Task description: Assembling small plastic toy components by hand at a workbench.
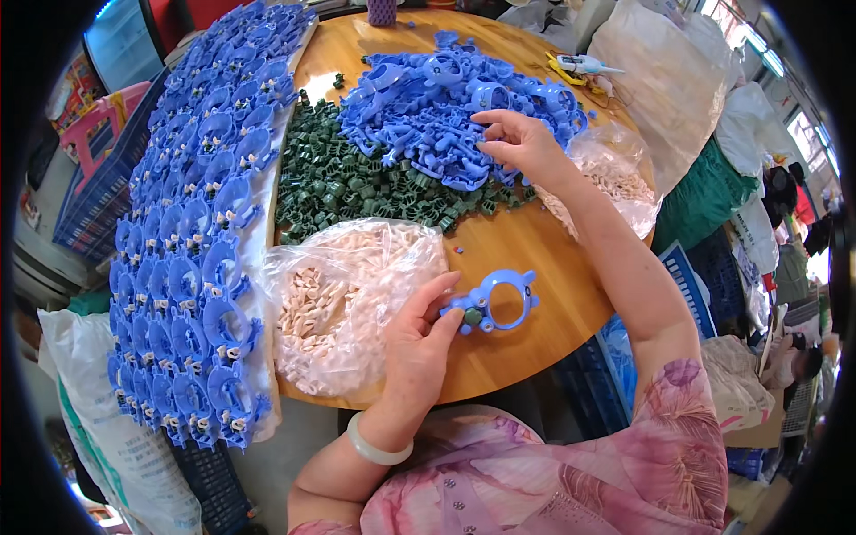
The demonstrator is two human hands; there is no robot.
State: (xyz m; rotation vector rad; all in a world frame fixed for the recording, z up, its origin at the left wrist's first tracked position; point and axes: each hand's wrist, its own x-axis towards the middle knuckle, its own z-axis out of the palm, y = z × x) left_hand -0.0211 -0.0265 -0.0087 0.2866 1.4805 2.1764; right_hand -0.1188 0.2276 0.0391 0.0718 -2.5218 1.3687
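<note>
On the round wooden table [508, 239], a heap of blue parts [419, 111] lies against a spread of green pieces [357, 183], with a clear bag [403, 257] of beige bits nearer the person — everything, it seems, kept within short reach. The right hand [526, 147] is over the heap, fingers loosely parted with nothing visible between them, while the left hand [423, 334] pinches a blue ringed part [482, 296] above bare wood at the near edge — thumb beside its small green insert [473, 316], probably to steady it.
</note>
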